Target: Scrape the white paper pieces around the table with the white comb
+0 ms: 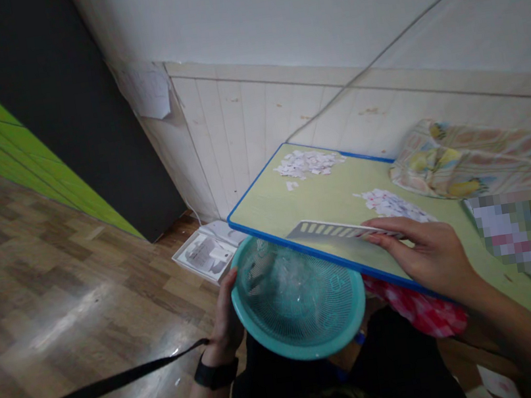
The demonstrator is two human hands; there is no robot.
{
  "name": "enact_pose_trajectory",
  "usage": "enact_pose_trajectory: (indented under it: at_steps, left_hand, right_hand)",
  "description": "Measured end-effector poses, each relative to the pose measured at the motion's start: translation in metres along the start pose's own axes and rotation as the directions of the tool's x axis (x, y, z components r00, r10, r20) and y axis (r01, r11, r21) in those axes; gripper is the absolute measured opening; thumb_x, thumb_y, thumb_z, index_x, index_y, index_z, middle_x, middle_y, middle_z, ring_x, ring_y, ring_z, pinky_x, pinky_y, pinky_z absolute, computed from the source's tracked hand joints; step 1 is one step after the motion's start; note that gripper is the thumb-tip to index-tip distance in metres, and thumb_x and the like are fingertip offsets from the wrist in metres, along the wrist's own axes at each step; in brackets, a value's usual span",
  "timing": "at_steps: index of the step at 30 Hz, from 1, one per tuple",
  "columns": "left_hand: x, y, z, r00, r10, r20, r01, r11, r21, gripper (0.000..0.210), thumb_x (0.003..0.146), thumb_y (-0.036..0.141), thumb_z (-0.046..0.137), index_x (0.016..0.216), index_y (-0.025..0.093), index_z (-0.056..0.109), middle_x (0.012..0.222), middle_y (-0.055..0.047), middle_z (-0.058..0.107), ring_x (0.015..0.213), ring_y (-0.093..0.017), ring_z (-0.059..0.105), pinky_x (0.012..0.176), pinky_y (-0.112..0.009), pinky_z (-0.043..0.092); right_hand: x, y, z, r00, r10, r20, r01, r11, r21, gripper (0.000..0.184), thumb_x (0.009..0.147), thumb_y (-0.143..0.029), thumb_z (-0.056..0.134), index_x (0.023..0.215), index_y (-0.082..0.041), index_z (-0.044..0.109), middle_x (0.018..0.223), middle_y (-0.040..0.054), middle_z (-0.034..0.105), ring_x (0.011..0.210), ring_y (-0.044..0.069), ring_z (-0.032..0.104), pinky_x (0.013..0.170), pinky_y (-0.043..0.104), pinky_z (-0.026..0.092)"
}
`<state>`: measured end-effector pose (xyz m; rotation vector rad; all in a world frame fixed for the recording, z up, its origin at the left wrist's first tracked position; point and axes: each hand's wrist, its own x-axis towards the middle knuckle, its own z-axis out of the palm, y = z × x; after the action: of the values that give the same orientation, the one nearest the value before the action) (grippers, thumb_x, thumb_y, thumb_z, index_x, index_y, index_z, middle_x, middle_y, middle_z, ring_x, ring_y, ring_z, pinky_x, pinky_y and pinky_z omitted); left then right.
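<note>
- The work seems partly under way rather than finished: two piles of white paper scraps lie apart on the yellow table (pixel 257 210), a far pile (pixel 310 164) by the far left corner and a nearer pile (pixel 390 202) to its right. A few loose bits lie just beside the far pile.
- How much is done cannot be measured here; both piles are plainly on the tabletop, and no heap of white scraps like them shows in the colander.
- The turquoise colander (pixel 308 352) sits low at the near left side of the table, partly covered by its blue edge. Something clear and shiny, perhaps plastic film, lies inside; its exact nature cannot be told.
- The left hand (pixel 227 318) grips the colander's left rim, thumb and fingers closed around it, though most fingers are hidden.
- The right hand (pixel 423 252) pinches one end of a white slotted tool (pixel 332 229) between thumb and fingers. The tool spans the near edge of the table, its free end pointing left above the colander's far side; whether it touches the tabletop cannot be told.
- An open white box (pixel 203 251) stands on the floor left of the table, with a printed sheet or package inside.
- A patterned cloth (pixel 440 163) lies crumpled along the far right side, against the wall.
</note>
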<state>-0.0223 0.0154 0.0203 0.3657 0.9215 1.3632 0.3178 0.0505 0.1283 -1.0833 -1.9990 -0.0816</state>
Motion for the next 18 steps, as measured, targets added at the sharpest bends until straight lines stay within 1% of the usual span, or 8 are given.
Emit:
enact_pose_trajectory:
  at_steps: [2, 4, 6, 8, 10, 13, 18]
  left_hand:
    - [-0.001, 0.0, 0.002, 1.0, 0.013, 0.009, -0.013, 1.0, -0.001, 0.046, 0.094, 0.05, 0.087, 0.124, 0.015, 0.087, 0.113, -0.011, 0.093, 0.119, -0.038, 0.086, 0.116, -0.049, 0.065]
    - [-0.002, 0.001, 0.004, 1.0, 0.016, 0.009, -0.017, 1.0, 0.005, 0.046, 0.095, 0.051, 0.086, 0.125, 0.016, 0.087, 0.122, -0.012, 0.092, 0.128, -0.039, 0.083, 0.121, -0.049, 0.062]
    - [-0.002, 0.001, 0.004, 1.0, 0.007, 0.004, -0.007, 1.0, 0.012, 0.047, 0.095, 0.052, 0.085, 0.125, 0.015, 0.086, 0.126, -0.012, 0.091, 0.132, -0.038, 0.082, 0.124, -0.049, 0.06]
    - [-0.001, 0.0, 0.004, 1.0, 0.003, 0.002, -0.003, 1.0, 0.017, 0.048, 0.096, 0.052, 0.085, 0.125, 0.015, 0.085, 0.127, -0.012, 0.091, 0.129, -0.038, 0.083, 0.124, -0.048, 0.06]
    - [0.0, -0.001, 0.002, 1.0, 0.011, 0.002, -0.011, 1.0, 0.026, 0.048, 0.096, 0.052, 0.084, 0.127, 0.015, 0.083, 0.125, -0.012, 0.091, 0.124, -0.037, 0.085, 0.122, -0.049, 0.061]
    - [0.001, -0.001, 0.001, 1.0, 0.009, -0.005, -0.009, 0.999, 0.044, 0.048, 0.097, 0.049, 0.082, 0.131, 0.015, 0.082, 0.122, -0.011, 0.092, 0.119, -0.036, 0.086, 0.119, -0.05, 0.063]
    - [-0.001, 0.0, 0.002, 1.0, 0.0, -0.02, 0.0, 1.0, 0.028, 0.049, 0.099, 0.046, 0.08, 0.136, 0.013, 0.081, 0.123, -0.012, 0.092, 0.122, -0.036, 0.085, 0.119, -0.048, 0.063]
  right_hand:
    - [0.004, 0.007, 0.003, 0.998, 0.041, -0.048, -0.043, 0.999, -0.034, 0.015, 0.103, -0.027, 0.078, 0.113, -0.03, 0.088, 0.106, 0.0024, 0.092, 0.085, 0.024, 0.089, 0.076, 0.031, 0.07]
    - [0.009, 0.016, 0.011, 0.993, 0.079, -0.092, -0.085, 0.994, -0.061, 0.016, 0.105, -0.03, 0.075, 0.114, -0.029, 0.088, 0.11, 0.004, 0.092, 0.093, 0.027, 0.089, 0.082, 0.035, 0.071]
    - [0.014, 0.024, 0.019, 0.991, 0.093, -0.094, -0.099, 0.993, -0.065, 0.018, 0.106, -0.034, 0.073, 0.114, -0.029, 0.089, 0.112, 0.0043, 0.092, 0.098, 0.028, 0.089, 0.084, 0.036, 0.071]
    - [0.015, 0.026, 0.024, 0.995, 0.081, -0.051, -0.084, 0.995, -0.046, 0.019, 0.107, -0.035, 0.073, 0.114, -0.03, 0.089, 0.111, 0.0035, 0.092, 0.097, 0.027, 0.089, 0.081, 0.034, 0.07]
    - [0.013, 0.023, 0.023, 0.998, 0.061, -0.012, -0.061, 0.998, -0.019, 0.018, 0.106, -0.033, 0.074, 0.114, -0.031, 0.09, 0.109, 0.0029, 0.092, 0.091, 0.025, 0.089, 0.074, 0.031, 0.068]
    - [0.004, 0.01, 0.014, 0.999, 0.031, 0.013, -0.031, 0.999, 0.02, 0.017, 0.105, -0.028, 0.075, 0.114, -0.03, 0.09, 0.105, 0.0024, 0.092, 0.083, 0.024, 0.088, 0.067, 0.029, 0.065]
    - [-0.007, -0.01, -0.002, 0.999, 0.0, 0.04, -0.001, 0.999, 0.045, 0.019, 0.103, -0.021, 0.076, 0.113, -0.03, 0.088, 0.101, 0.0005, 0.092, 0.073, 0.021, 0.086, 0.06, 0.026, 0.063]
